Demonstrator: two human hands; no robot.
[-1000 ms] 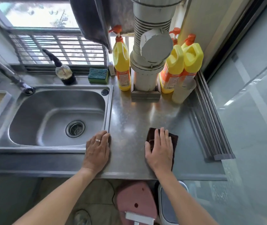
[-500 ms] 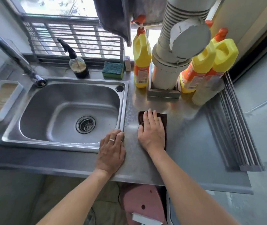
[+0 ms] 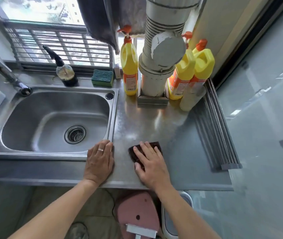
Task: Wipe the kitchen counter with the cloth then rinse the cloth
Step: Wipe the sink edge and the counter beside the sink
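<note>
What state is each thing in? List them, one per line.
cloth: flat on the counter, under the right hand
right hand: fingers straight, pressing the cloth
left hand: flat on the sink's corner
sink: no water standing
tap: not running
sponge: lying behind the sink

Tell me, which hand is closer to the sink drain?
The left hand. It rests flat on the sink's front right corner, just right of the drain. The right hand lies farther right on the counter, pressing the dark cloth.
</note>
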